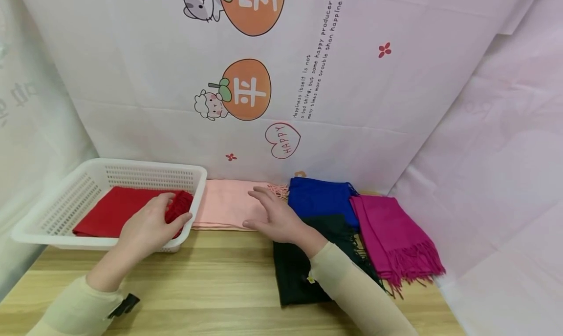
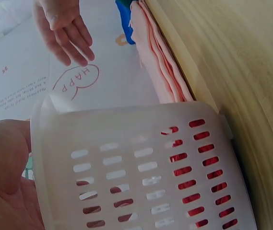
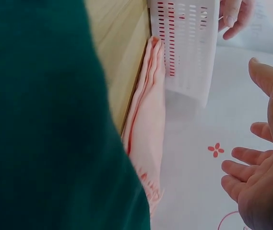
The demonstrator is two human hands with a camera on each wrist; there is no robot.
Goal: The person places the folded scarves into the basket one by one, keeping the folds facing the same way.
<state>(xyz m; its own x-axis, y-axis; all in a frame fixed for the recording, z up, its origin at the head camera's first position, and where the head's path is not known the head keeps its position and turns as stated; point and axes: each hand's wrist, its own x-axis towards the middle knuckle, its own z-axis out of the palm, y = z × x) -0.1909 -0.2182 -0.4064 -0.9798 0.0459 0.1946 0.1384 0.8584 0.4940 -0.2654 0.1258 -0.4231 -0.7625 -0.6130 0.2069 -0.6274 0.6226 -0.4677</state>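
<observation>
A folded red scarf (image 1: pixel 112 209) with fringe lies in a white perforated basket (image 1: pixel 199 199) at the left. My left hand (image 1: pixel 147 224) hovers over the basket's front right part, fingers loosely bent above the red fringe and thumb over the rim; no grip on either shows. My right hand (image 1: pixel 278 218) is above the right end of a folded pink scarf (image 1: pixel 228 201), with fingers spread and nothing held. In the right wrist view its fingers (image 3: pixel 251 165) stand apart from the pink scarf (image 3: pixel 148 115). The basket wall (image 2: pixel 141 139) hides much of the red scarf in the left wrist view.
Right of the pink scarf lie a blue scarf (image 1: pixel 316 194), a dark green scarf (image 1: pixel 292 277) partly under my right forearm, and a fringed magenta scarf (image 1: pixel 380 223). The wooden table (image 1: pixel 211 287) meets a printed white backdrop (image 1: pixel 352 145) behind the scarves.
</observation>
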